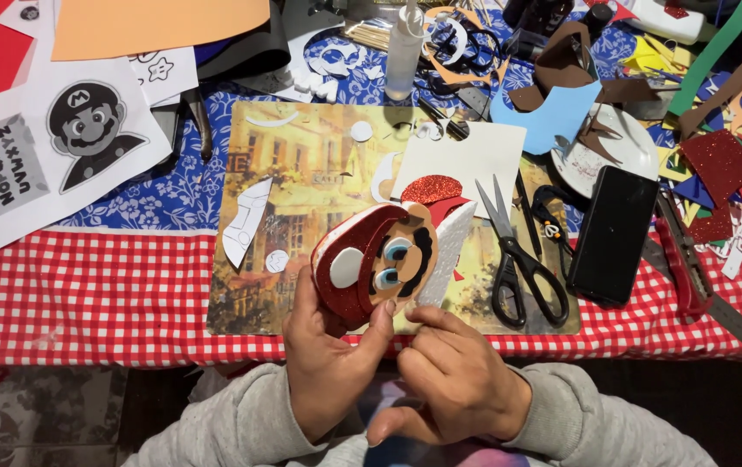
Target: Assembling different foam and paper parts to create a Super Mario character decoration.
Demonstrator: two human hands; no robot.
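Head view: the left hand pinches the foam character face low over the placemat, and the right hand has its grip pressed on the lower edge. Cap, eyes and moustache are on; loose scraps and scissors lie beside it.

item: foam cartoon face, craft-foam build, layered pieces
look: red glitter cap with white oval, tan skin, blue eyes, black moustache, white foam block behind
pose: tilted, cap toward lower left, face up toward camera
where: held above picture placemat at near surface edge
state: pinched at lower edge between both hands
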